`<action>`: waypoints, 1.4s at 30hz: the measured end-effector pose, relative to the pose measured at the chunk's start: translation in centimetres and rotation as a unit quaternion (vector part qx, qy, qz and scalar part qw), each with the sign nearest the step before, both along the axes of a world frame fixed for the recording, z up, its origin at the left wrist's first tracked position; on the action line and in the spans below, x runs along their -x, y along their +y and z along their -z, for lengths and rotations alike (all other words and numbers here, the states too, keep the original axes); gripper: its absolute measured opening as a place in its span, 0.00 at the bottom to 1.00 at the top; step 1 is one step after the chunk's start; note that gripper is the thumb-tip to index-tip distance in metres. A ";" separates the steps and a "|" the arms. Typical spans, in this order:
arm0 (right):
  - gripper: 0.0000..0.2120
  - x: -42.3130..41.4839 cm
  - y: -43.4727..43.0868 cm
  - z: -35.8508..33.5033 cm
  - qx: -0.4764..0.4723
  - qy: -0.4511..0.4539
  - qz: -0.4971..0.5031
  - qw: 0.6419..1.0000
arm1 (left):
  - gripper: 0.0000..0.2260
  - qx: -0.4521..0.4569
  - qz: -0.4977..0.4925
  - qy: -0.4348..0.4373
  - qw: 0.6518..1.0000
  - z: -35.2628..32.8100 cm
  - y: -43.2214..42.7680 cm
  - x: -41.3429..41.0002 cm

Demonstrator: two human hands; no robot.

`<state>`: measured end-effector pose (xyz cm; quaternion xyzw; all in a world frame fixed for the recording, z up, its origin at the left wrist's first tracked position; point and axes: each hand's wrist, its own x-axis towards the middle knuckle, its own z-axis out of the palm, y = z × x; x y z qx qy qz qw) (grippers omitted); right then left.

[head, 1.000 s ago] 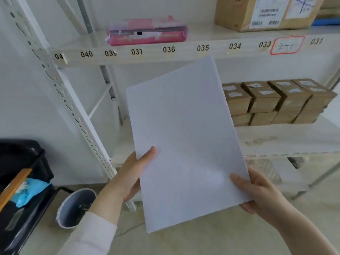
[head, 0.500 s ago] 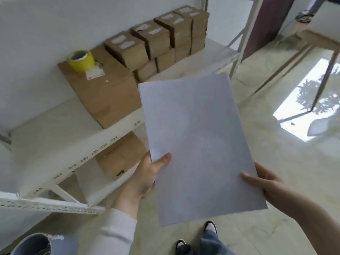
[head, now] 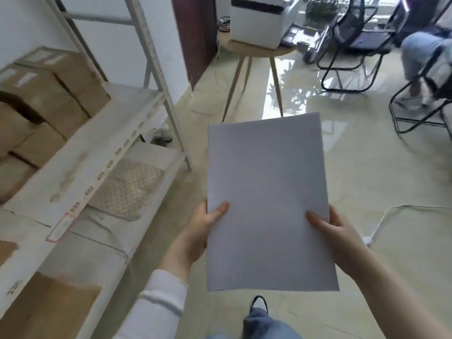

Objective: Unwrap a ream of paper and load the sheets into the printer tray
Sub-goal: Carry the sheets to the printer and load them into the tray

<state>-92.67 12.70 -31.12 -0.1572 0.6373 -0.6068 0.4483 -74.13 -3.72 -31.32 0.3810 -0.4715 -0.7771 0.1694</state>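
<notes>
Both hands grip a stack of white paper [head: 267, 201] flat out front above the floor, the left hand [head: 199, 231] pinching its left edge and the right hand [head: 337, 237] its right edge, thumbs on top. The white printer [head: 259, 19] sits on a round wooden tabletop [head: 254, 48] well apart, across the room. The sheets look loose and unwrapped, so a slack pinch could let them fan or slide out on the way — and a white cable [head: 381, 223] lies on the floor to the right, a likely trip. The fingers under the paper are hidden, the stack's thickness cannot be told, and the printer's top is cut off — no tray is visible
</notes>
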 end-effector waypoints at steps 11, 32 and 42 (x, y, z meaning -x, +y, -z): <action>0.10 15.8 -7.3 1.7 -0.017 -0.004 0.098 0.995 | 0.20 -0.025 0.056 0.027 0.998 1.7 -10.1 18.8; 0.11 41.7 -31.4 0.0 0.002 -0.012 0.161 0.987 | 0.13 0.000 0.120 0.043 0.992 1.3 -35.9 47.6; 0.11 61.6 -35.1 1.5 0.005 -0.023 0.180 0.983 | 0.10 0.006 0.127 0.030 0.991 2.4 -39.5 68.2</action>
